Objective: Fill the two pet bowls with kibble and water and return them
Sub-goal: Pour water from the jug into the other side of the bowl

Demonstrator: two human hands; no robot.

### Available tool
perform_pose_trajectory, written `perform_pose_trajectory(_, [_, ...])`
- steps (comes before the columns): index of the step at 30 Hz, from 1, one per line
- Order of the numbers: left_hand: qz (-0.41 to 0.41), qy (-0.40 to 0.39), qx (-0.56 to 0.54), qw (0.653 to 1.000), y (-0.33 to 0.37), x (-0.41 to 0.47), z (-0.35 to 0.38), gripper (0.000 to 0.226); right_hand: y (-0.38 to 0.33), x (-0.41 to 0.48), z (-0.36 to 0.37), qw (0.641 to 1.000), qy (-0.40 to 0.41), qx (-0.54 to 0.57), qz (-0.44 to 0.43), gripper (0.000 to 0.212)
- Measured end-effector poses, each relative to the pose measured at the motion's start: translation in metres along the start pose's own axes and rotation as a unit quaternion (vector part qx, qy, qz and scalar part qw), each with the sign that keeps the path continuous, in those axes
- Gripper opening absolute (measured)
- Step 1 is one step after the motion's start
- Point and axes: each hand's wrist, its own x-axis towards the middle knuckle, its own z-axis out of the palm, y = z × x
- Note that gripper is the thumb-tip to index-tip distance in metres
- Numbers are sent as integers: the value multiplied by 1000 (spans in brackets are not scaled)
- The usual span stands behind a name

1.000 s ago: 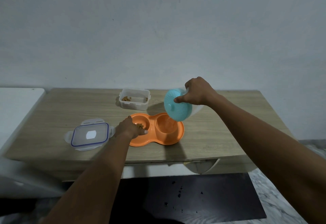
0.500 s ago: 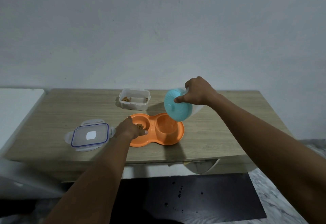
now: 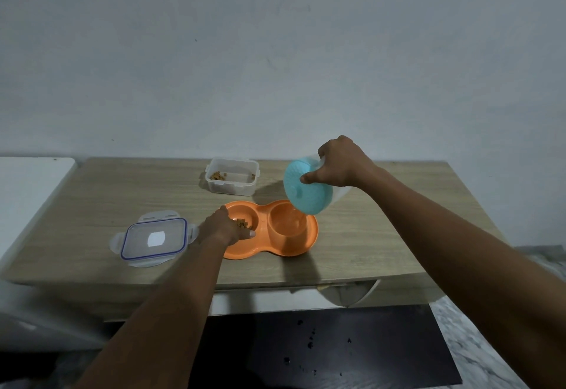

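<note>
- right hand (image 3: pixel 340 165) curls round the tilted water jug (image 3: pixel 306 195), over the right cup of the double bowl (image 3: pixel 294 244) on the table (image 3: pixel 382 235).
- left hand (image 3: pixel 223 229) rests on the kibble (image 3: pixel 242 223) side; its finger shape i cannot tell.
- pour slowly, hold the bowl steady, stop below the rim.

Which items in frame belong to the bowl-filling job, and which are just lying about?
Job: orange double bowl, kibble in its left cup, teal-lidded jug tilted over the right cup, right hand gripping it, left hand on the bowl's rim, kibble tub, its lid.
Lying about: black floor mat, white surface at left.
</note>
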Motion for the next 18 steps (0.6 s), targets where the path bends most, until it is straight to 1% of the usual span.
perform_pose_trajectory(3, [0,2,2,1000,1,-1,-1,114,0,-1,-1,1000,1,-1,-4,57])
perform_pose_trajectory(7, [-3,-2,2,1000,1,-1,-1,118,0,-1,0,1000,2,-8,-7,56])
perform_pose_trajectory(12, [-2,0,6,1000,1,-2,-2,115,0,-1,0,1000,12,-15,-12,56])
perform_pose_trajectory(18, [-2,-2,1,1000,2,-2,-2,116,-3,-2,1,998,25,-46,-33,63])
